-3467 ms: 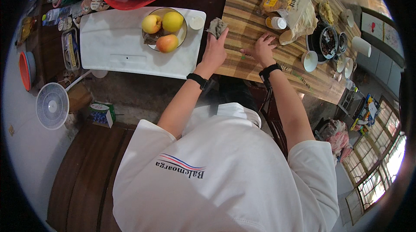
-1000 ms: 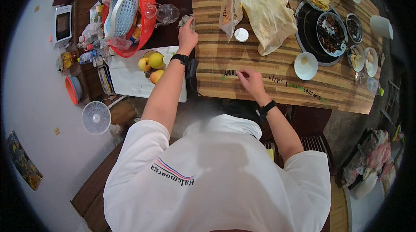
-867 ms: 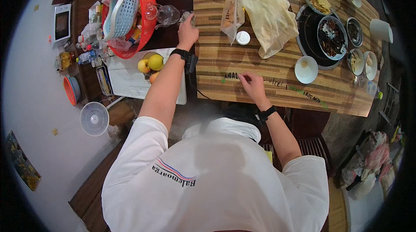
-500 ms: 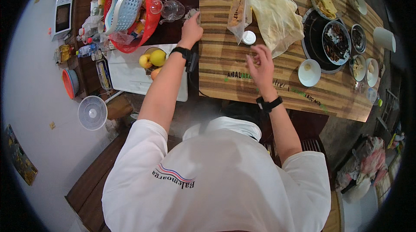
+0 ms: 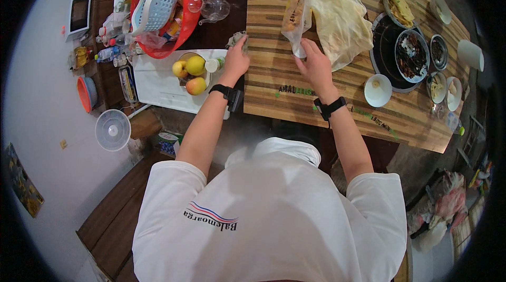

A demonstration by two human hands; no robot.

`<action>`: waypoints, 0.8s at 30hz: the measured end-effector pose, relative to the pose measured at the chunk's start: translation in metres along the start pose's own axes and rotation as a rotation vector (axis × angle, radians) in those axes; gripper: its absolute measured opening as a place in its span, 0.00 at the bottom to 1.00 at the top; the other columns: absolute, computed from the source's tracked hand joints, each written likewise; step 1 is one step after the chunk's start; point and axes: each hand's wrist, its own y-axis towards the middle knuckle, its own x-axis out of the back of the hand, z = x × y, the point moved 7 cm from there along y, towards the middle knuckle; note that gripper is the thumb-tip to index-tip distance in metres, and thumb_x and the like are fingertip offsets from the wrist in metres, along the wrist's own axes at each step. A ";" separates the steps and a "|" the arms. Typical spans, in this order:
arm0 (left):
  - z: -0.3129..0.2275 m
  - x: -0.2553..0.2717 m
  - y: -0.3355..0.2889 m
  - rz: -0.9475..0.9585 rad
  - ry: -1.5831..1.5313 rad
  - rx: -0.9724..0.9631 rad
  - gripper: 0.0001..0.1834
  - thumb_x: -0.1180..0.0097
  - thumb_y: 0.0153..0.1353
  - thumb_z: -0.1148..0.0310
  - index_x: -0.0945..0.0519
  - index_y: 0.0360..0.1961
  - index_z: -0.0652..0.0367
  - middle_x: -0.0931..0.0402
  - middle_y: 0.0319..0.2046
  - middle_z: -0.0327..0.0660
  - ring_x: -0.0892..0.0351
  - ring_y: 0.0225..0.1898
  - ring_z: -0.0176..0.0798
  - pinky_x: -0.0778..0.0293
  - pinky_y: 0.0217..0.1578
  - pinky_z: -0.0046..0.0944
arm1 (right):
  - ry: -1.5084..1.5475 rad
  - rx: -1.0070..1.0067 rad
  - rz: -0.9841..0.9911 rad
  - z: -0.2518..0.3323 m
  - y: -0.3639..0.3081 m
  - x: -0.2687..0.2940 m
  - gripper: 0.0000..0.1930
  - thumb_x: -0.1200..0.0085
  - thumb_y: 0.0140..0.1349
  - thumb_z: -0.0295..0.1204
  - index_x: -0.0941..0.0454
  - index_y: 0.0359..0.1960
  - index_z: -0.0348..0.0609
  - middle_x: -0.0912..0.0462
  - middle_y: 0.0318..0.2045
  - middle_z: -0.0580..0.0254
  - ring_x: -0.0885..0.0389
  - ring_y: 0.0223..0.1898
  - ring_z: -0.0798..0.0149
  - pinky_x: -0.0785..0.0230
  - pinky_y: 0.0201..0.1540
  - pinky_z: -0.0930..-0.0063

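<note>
The left hand point(image 5: 235, 67) has its fingers drawn together on a grey cloth point(image 5: 236, 40), which pokes out past the fingertips. The cloth is over the dark table point(image 5: 238, 0), just beside the left edge of the striped table point(image 5: 263, 79) and near the far right corner of the white board point(image 5: 163, 81). It looks light, limp and soft, with nothing to break; a bunched grip around its middle should suit it better than a pinch at one corner, which would let the rest sag.

The right hand point(image 5: 317, 68) is over the striped table, right of its left edge, fingers bent and close together at the near end of a clear bag point(image 5: 291, 21). I cannot tell whether they pinch the bag or only touch it. The bag is probably light and slippery, its thin film easy to crumple, so the narrow near end seems the safest place to hold it. The pale sheet point(image 5: 342, 26), just right of the bag, looks floppy and would likely need support from beneath.
</note>
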 end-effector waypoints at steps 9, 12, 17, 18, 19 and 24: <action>0.006 -0.007 -0.009 0.070 -0.041 0.098 0.37 0.48 0.64 0.80 0.30 0.75 0.48 0.22 0.54 0.68 0.23 0.55 0.70 0.25 0.57 0.60 | -0.204 -0.111 0.237 0.005 -0.047 0.011 0.21 0.35 0.63 0.35 0.22 0.57 0.45 0.23 0.54 0.55 0.12 0.38 0.47 0.16 0.38 0.56; 0.005 -0.005 -0.008 0.025 -0.034 0.042 0.37 0.49 0.63 0.81 0.30 0.75 0.48 0.22 0.55 0.68 0.24 0.57 0.70 0.25 0.58 0.59 | -0.239 -0.151 0.257 0.002 -0.047 0.011 0.20 0.35 0.62 0.36 0.22 0.53 0.45 0.23 0.52 0.56 0.12 0.37 0.47 0.17 0.37 0.55; 0.009 -0.006 -0.005 0.024 -0.064 0.087 0.36 0.49 0.63 0.81 0.29 0.74 0.48 0.22 0.55 0.67 0.24 0.57 0.70 0.26 0.57 0.59 | -0.247 -0.125 0.261 -0.012 -0.040 0.000 0.21 0.33 0.61 0.38 0.22 0.52 0.45 0.22 0.50 0.57 0.12 0.36 0.47 0.18 0.35 0.53; 0.007 -0.006 -0.003 0.052 -0.077 0.121 0.36 0.49 0.63 0.81 0.29 0.74 0.48 0.22 0.55 0.67 0.24 0.57 0.70 0.26 0.57 0.59 | -0.247 -0.126 0.249 -0.014 -0.039 -0.001 0.21 0.32 0.61 0.38 0.22 0.52 0.45 0.22 0.50 0.57 0.13 0.36 0.47 0.18 0.35 0.53; 0.003 -0.004 -0.003 0.043 -0.056 0.121 0.36 0.49 0.63 0.81 0.29 0.74 0.49 0.22 0.56 0.67 0.24 0.56 0.70 0.25 0.57 0.59 | -0.247 -0.126 0.241 -0.015 -0.040 -0.002 0.21 0.32 0.61 0.38 0.23 0.53 0.46 0.22 0.49 0.57 0.13 0.36 0.46 0.18 0.35 0.53; -0.001 -0.002 0.017 -0.068 -0.028 -0.027 0.35 0.49 0.63 0.81 0.29 0.73 0.52 0.21 0.55 0.65 0.24 0.57 0.68 0.26 0.59 0.57 | -0.239 -0.131 0.214 -0.016 -0.043 -0.003 0.22 0.32 0.61 0.39 0.23 0.54 0.48 0.21 0.49 0.60 0.13 0.35 0.47 0.18 0.35 0.54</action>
